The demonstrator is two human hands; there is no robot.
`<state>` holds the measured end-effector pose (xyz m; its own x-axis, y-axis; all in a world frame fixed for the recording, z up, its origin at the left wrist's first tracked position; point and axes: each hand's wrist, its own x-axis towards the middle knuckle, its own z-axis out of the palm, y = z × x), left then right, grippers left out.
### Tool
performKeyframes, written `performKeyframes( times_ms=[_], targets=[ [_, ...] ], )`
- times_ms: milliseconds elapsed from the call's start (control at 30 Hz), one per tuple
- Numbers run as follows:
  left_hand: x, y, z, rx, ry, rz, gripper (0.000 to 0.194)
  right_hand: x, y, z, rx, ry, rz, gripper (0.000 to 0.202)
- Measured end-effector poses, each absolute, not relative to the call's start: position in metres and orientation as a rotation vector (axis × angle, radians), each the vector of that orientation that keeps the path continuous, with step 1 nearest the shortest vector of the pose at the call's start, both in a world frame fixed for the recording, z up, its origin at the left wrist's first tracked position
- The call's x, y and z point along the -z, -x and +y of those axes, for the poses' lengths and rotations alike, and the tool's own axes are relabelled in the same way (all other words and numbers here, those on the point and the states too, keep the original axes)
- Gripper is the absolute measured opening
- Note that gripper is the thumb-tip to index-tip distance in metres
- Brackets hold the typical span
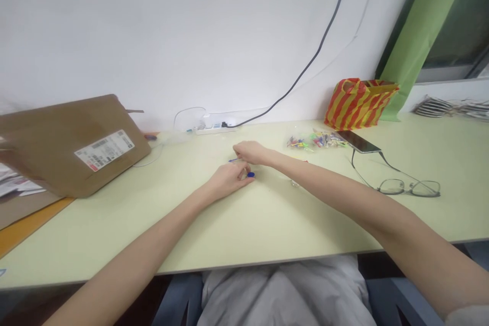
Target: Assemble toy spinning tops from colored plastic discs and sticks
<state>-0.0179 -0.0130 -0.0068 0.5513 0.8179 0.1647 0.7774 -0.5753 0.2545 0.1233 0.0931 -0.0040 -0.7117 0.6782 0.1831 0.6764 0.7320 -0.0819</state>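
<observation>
Both my hands work close together over the pale table, in the middle of the view. My left hand rests low with curled fingers, its thumb and fingertips around a small round blue piece. Just beyond it, my right hand is closed in a pinch, its fingertips pointing down and mostly hidden. A thin blue stick-like piece shows between the hands, touching or very near the right fingertips; I cannot tell which. A small clear item lies partly behind my right forearm.
Clear bags of small colourful pieces lie to the right, near a phone, eyeglasses and a striped bag. A cardboard box stands left. A power strip with a black cable sits against the wall.
</observation>
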Motion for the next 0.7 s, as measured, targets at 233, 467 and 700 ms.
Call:
performKeyframes(
  times_ms=[233, 467, 700],
  targets=[
    [0.011, 0.018, -0.012, -0.404, -2.614, 1.357, 0.032, -0.016, -0.173, 0.045, -0.259, 1.04, -2.217, 0.007],
    [0.011, 0.017, -0.013, -0.418, -2.514, 1.315, 0.036, 0.009, -0.196, -0.013, -0.375, 0.935, -2.053, 0.013],
    [0.011, 0.014, -0.014, -0.533, -2.432, 1.172, 0.038, 0.012, -0.194, -0.022, -0.193, 0.913, -2.146, 0.017]
  ],
)
